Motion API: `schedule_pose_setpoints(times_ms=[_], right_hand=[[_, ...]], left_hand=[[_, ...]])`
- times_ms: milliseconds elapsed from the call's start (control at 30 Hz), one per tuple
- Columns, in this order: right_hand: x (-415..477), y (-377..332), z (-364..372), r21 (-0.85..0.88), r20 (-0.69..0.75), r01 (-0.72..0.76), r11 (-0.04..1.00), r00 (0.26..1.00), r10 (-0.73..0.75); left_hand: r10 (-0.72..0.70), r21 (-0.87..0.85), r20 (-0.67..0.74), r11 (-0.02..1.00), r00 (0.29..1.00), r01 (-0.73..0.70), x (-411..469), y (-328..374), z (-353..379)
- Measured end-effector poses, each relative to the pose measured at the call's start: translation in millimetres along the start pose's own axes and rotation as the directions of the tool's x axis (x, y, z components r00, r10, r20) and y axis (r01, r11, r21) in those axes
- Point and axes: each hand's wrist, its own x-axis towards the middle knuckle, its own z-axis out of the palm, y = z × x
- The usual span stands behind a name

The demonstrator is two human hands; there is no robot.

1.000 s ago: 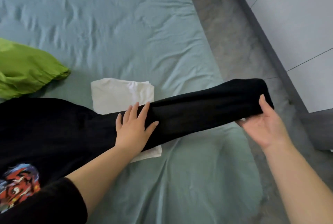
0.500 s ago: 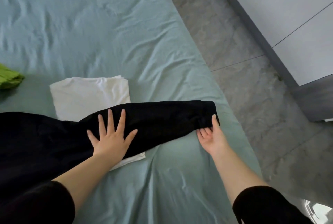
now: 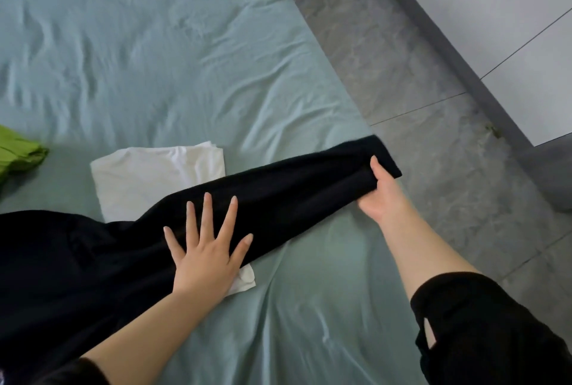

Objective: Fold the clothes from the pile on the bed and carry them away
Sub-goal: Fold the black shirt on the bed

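Head view, looking down at the bed (image 3: 154,44): your left hand (image 3: 205,256) lies flat in the lower centre of the frame, fingers straight and spread, pressing on the black top (image 3: 77,276) where its sleeve (image 3: 294,195) begins. That hand grips nothing. Your right hand (image 3: 382,195), at centre right, has its fingers curled under the cuff end of the sleeve and its thumb over the top, pinching the cloth. The sleeve runs stretched out between your two hands, slanting up toward the right, with its cuff reaching the bed's edge. The body of the black top spreads over the lower left of the frame. A folded white cloth (image 3: 148,177) lies on the sheet left of centre, partly under the sleeve and your left hand; one corner shows below your palm. A green garment (image 3: 18,152) sits at the left edge, apart from the white one. Grey floor tiles (image 3: 402,75) fill the upper right.
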Motion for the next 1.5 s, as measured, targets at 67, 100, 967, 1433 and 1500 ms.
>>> schedule_pose_setpoints(times_ms=[67, 100, 967, 1433, 1500], right_hand=[[10.9, 22.3, -18.1, 0.037, -0.129, -0.045, 0.998, 0.99, 0.049], [13.7, 30.0, -25.6, 0.055, -0.146, -0.031, 0.998, 0.989, 0.039], [-214.7, 293.9, 107.1, -0.816, 0.237, 0.278, 0.506, 0.961, -0.146], [-221.3, 442.5, 186.6, -0.133, -0.021, -0.374, 0.918, 0.927, 0.375], [-221.5, 454.3, 189.0, -0.105, -0.067, -0.345, 0.933, 0.938, 0.339]], left_hand=[[-0.011, 0.033, 0.076, 0.999, 0.997, 0.008, 6.5, -6.4, 16.2], [-0.005, 0.039, 0.115, 0.999, 0.993, 0.001, 10.1, -9.9, 23.9], [-0.367, -0.93, 0.332, 0.027, 0.869, 0.367, -33.7, -139.0, -61.3], [-0.602, -0.859, 0.411, -0.006, 0.684, 0.511, -186.1, -510.2, -99.5], [-0.626, -0.86, 0.424, -0.051, 0.655, 0.508, -206.3, -542.7, -98.0]])
